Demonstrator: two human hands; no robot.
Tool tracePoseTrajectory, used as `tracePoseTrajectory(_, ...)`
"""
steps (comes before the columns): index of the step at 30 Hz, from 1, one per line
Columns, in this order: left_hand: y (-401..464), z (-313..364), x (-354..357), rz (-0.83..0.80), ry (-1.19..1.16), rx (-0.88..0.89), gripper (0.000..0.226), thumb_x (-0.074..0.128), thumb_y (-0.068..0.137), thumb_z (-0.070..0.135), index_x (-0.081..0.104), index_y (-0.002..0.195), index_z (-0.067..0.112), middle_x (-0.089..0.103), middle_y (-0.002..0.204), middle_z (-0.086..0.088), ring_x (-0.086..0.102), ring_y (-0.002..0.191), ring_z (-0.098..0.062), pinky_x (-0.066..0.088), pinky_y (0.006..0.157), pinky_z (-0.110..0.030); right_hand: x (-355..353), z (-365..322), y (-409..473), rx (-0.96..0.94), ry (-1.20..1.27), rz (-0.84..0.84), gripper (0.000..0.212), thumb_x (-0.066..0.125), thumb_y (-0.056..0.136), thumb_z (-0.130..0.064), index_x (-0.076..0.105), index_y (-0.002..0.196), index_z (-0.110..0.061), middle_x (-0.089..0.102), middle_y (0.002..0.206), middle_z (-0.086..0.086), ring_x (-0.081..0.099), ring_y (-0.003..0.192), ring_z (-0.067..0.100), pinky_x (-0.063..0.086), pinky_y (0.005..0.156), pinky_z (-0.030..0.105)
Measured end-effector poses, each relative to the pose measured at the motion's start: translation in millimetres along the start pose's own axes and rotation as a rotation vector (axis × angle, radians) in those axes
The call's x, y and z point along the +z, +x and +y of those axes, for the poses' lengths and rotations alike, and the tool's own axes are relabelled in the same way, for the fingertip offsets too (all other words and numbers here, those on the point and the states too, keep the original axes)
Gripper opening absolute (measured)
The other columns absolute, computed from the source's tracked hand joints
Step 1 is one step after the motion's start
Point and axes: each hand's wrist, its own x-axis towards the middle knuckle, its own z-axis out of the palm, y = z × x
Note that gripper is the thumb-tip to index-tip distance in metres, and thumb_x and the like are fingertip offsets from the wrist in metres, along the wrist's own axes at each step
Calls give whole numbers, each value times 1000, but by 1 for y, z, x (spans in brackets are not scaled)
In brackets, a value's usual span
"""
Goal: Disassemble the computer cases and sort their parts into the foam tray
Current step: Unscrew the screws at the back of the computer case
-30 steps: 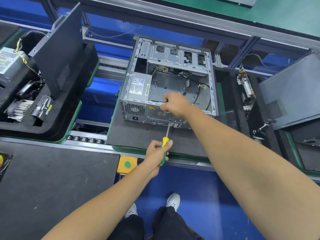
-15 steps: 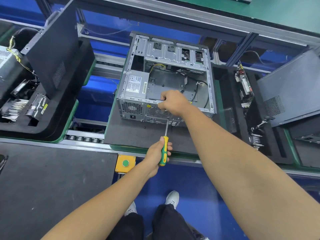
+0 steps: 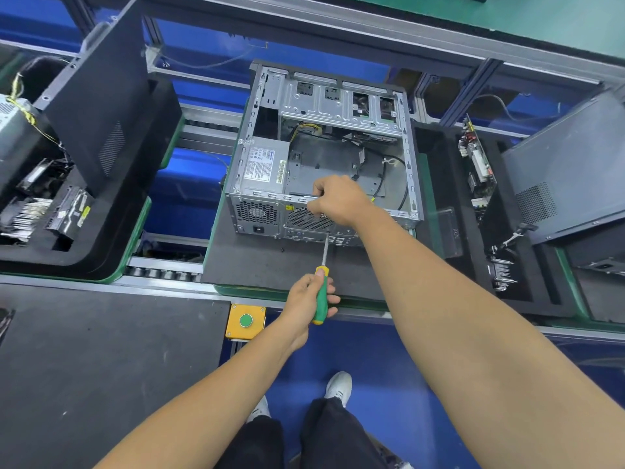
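- Grey steel computer case, side open, on dark foam mat; PSU label unreadable.
- Right hand grips case rear edge.
- Left hand wraps green-yellow screwdriver.
- Blue floor.

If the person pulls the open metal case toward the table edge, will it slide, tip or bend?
The case probably slides rather than tips: it lies flat and wide on the mat. Its sheet-metal frame looks stiff, so little bending. The power supply fills one corner, so that side may feel heavier.
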Motion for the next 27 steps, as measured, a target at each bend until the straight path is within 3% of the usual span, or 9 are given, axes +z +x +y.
tracePoseTrajectory(4,1,6,-3,-44,-68,-114,48,45,108,48,72,109,8,63,74,3,57,60,-9,48,51,-22,0,-1,0,-8,-4,-5,26,74,67,-21,48,63,-19,51,61,-1,46,62,21,38,57,30)
tracePoseTrajectory(7,2,10,-5,-66,-125,-161,42,48,107,46,69,110,10,58,76,2,47,54,-8,38,44,-21,-1,0,0,-10,6,-7,28,73,69,-20,46,63,-19,50,60,0,45,62,22,37,56,30)
tracePoseTrajectory(11,3,7,-3,4,-46,-81,39,75,92,43,50,103,14,55,87,-4,51,60,-9,40,45,-22,-2,0,-2,-19,33,-5,29,72,68,-17,44,61,-19,49,59,1,44,61,23,37,58,31)
tracePoseTrajectory(15,7,-1,-4,123,22,-19,39,82,85,44,56,85,15,63,73,-2,62,61,-10,50,52,-25,-2,-1,-2,-17,25,-1,29,73,68,-18,45,62,-18,47,57,0,42,60,22,34,56,31)
tracePoseTrajectory(20,5,-1,-3,54,28,-11,44,64,97,52,71,102,8,71,77,1,72,72,-11,56,58,-26,-2,-1,-1,-15,14,-2,28,73,68,-19,46,63,-19,47,59,-2,43,59,19,32,53,29)
tracePoseTrajectory(24,5,2,-2,-13,15,-100,57,41,106,56,76,106,11,68,72,3,64,63,-8,52,54,-24,-2,0,-1,-12,25,-4,27,73,67,-20,47,62,-19,47,57,-3,43,56,18,30,51,27)
tracePoseTrajectory(27,6,5,-1,-24,-21,-120,56,41,106,56,76,109,13,66,74,4,54,58,-7,47,50,-24,-2,0,0,-5,25,-13,27,74,66,-20,48,62,-20,48,57,-4,44,56,17,30,51,27)
